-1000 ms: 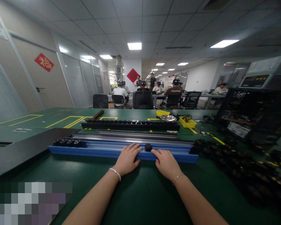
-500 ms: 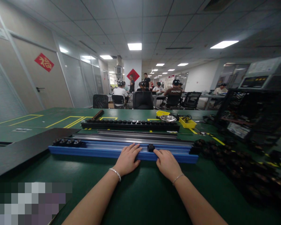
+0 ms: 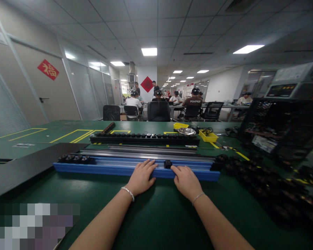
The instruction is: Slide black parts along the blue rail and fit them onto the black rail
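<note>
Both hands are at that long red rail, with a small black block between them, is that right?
The long rail is blue, not red, as the head view shows. The left hand and right hand are at it, the small black block between them.

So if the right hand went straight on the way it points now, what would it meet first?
Most likely the black block in the blue rail, just ahead and left of the right hand. They look touching or nearly so; this view doesn't settle which.
</note>
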A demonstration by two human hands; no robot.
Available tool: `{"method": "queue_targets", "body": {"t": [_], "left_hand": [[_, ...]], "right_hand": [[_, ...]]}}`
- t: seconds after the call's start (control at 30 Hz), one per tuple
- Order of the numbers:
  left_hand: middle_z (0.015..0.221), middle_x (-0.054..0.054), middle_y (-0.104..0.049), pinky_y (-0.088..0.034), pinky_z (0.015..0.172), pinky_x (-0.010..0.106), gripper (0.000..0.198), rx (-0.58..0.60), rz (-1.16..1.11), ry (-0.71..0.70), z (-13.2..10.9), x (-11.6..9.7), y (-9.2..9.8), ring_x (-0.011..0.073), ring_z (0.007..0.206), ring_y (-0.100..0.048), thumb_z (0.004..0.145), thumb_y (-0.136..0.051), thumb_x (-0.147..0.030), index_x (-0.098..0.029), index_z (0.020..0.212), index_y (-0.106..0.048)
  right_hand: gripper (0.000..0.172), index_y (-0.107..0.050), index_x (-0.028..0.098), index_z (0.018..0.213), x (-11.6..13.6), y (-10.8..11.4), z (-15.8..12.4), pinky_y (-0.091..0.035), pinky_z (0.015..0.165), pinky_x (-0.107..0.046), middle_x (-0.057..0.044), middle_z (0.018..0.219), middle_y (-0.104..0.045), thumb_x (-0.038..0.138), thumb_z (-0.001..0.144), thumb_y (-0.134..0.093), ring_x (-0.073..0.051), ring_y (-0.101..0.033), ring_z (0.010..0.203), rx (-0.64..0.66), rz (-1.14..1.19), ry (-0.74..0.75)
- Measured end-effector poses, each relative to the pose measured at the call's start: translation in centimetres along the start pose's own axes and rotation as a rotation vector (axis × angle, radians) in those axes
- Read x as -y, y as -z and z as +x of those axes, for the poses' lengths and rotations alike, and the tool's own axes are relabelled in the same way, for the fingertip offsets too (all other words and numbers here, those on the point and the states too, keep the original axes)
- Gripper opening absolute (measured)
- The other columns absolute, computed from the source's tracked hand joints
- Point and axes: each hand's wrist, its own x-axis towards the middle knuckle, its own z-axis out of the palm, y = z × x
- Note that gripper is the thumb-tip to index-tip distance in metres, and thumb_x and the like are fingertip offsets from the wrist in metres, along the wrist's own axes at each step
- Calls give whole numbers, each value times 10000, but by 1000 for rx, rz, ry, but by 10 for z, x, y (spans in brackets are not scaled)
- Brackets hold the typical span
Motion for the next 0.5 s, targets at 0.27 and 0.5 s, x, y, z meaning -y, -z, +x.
{"method": "queue_targets", "body": {"t": [0.27,0.5], "left_hand": [[1424,30,-391,-256,1052,444,561,-12,-6,-10,0,1,-2,238,1333,-282,765,-562,-305,-286,1306,-415],[1427,25,-387,-254,1054,446,561,-10,-3,-9,0,2,-2,238,1334,-279,765,-564,-308,-292,1306,-415]], "right_hand": [[415,-560,226,1177,-2,0,-1,-292,958,-314,-65,980,-635,151,807,-388,-188,-528,938,-21,0,-2],[414,-559,234,1179,-2,-2,-1,-281,980,-327,-63,1002,-630,154,813,-383,-186,-530,950,-32,-6,-6]]}}
